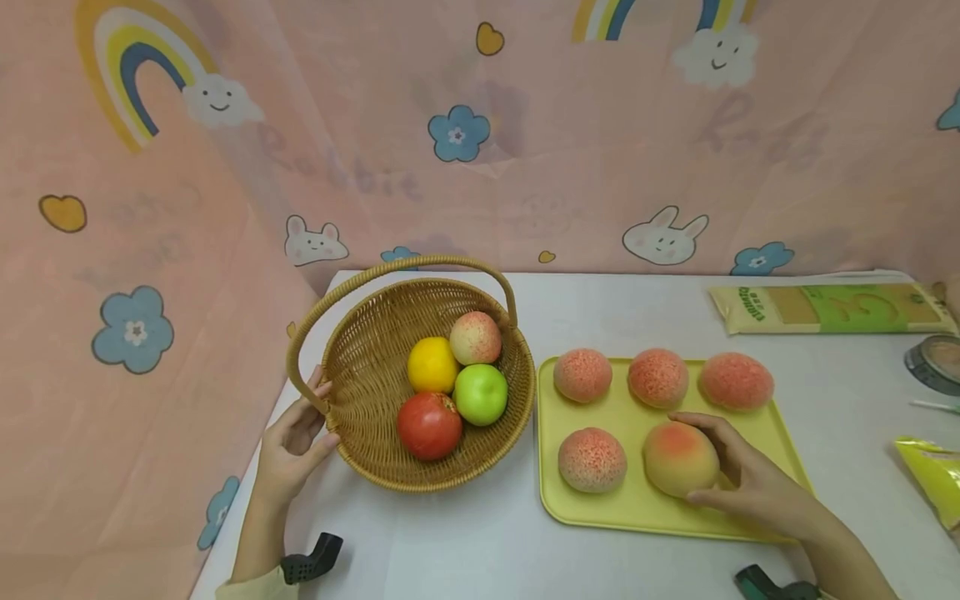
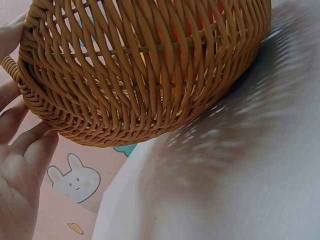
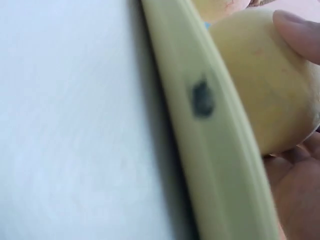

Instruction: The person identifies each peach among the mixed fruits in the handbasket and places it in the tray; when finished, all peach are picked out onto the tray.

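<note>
At the left, my left hand [image 1: 291, 446] holds the rim of a round wicker basket [image 1: 367, 400] beside the foot of its handle; in the left wrist view its fingers [image 2: 35, 145] lie against the woven side. Inside the basket sit a yellow fruit [image 1: 432, 365], a pale pink peach [image 1: 476, 337], a green apple [image 1: 482, 394] and a red fruit [image 1: 429, 426]. Over the yellow tray [image 1: 637, 515], my right hand [image 1: 750, 477] grips a large yellow peach with a red blush [image 1: 678, 458], thumb on its near side and fingers on its far side.
Several pink speckled peaches [image 1: 592, 460] rest on the tray, close to the right of the basket. Behind it lies a long noodle packet [image 1: 832, 308]. A roll of tape [image 1: 936, 364] and a yellow-green bag [image 1: 933, 475] lie at the right edge. A pink printed cloth [image 1: 525, 192] hangs behind.
</note>
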`<state>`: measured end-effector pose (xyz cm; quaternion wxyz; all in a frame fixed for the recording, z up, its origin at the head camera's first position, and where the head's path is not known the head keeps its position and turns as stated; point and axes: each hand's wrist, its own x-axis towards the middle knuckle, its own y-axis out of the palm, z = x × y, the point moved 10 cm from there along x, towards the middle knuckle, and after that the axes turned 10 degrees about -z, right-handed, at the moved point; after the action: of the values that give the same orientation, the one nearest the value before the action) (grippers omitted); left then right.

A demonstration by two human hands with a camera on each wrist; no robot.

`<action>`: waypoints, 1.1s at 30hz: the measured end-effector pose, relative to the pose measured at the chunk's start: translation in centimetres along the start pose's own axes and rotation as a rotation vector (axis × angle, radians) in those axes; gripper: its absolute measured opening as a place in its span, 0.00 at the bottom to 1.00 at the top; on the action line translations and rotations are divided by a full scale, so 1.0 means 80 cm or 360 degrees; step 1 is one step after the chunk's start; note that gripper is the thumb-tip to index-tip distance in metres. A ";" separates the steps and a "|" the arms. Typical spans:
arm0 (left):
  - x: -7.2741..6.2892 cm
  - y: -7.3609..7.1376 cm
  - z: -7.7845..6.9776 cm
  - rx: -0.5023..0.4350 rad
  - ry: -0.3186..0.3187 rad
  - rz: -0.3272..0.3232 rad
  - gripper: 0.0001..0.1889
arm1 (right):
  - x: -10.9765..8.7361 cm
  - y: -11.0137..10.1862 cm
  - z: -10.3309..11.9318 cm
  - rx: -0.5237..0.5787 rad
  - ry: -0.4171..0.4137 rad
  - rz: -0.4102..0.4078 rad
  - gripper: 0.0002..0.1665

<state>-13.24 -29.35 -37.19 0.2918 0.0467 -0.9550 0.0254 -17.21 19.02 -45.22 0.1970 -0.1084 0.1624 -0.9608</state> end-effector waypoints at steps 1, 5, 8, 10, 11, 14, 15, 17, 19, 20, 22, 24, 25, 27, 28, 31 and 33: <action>0.001 0.000 0.000 0.0000 0.0003 0.0001 0.29 | -0.001 0.000 -0.001 0.0014 -0.0001 0.0011 0.48; 0.001 0.000 0.000 0.0005 0.0017 -0.0001 0.29 | -0.002 0.001 -0.003 0.0019 -0.0009 0.0051 0.49; 0.000 0.000 -0.001 0.0007 0.0025 -0.0002 0.29 | -0.003 0.001 -0.003 -0.0011 -0.0009 0.0068 0.50; 0.000 0.000 -0.001 0.0008 0.0022 -0.0004 0.29 | -0.004 0.002 -0.003 -0.0021 0.0000 0.0083 0.51; -0.001 0.000 0.000 0.0008 0.0019 -0.0005 0.29 | -0.004 0.002 -0.003 -0.0031 0.0005 0.0084 0.51; -0.002 -0.001 0.000 0.0009 0.0011 -0.0011 0.29 | -0.005 0.002 -0.001 -0.0062 0.0027 0.0075 0.52; -0.002 -0.001 0.000 0.0010 0.0008 -0.0013 0.29 | -0.006 0.001 0.001 -0.0068 0.0031 0.0067 0.52; -0.002 0.000 0.000 0.0006 0.0006 -0.0014 0.29 | -0.005 -0.001 0.006 -0.0080 0.0029 0.0047 0.53; -0.002 0.000 0.000 0.0002 0.0009 -0.0014 0.29 | -0.004 -0.004 0.011 -0.0090 0.0043 0.0021 0.53; -0.002 0.000 0.000 0.0000 0.0010 -0.0013 0.29 | -0.003 -0.005 0.014 -0.0100 0.0053 0.0009 0.53; -0.002 0.000 -0.001 -0.0004 0.0013 -0.0011 0.29 | -0.001 -0.009 0.019 -0.0120 0.0055 -0.0016 0.53; -0.001 0.000 -0.001 -0.0005 0.0016 -0.0009 0.29 | 0.003 -0.014 0.027 -0.0141 0.0041 -0.0051 0.52; -0.001 0.000 -0.001 -0.0005 0.0017 -0.0008 0.29 | 0.005 -0.016 0.032 -0.0155 0.0018 -0.0064 0.52; -0.001 0.000 -0.001 -0.0002 0.0017 -0.0007 0.29 | 0.010 -0.018 0.045 -0.0156 -0.0070 -0.0085 0.52; -0.001 0.000 0.000 0.0002 0.0015 -0.0006 0.29 | 0.013 -0.018 0.053 -0.0149 -0.0121 -0.0094 0.52; 0.000 0.000 0.000 0.0013 0.0012 -0.0005 0.30 | 0.023 -0.013 0.077 -0.0099 -0.0255 -0.0079 0.51; 0.000 0.000 0.001 0.0020 0.0011 -0.0004 0.29 | 0.031 -0.006 0.091 -0.0058 -0.0315 -0.0056 0.51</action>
<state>-13.29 -29.33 -37.21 0.2949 0.0496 -0.9537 0.0311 -17.64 16.45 -37.93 0.1931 -0.2091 0.1576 -0.9456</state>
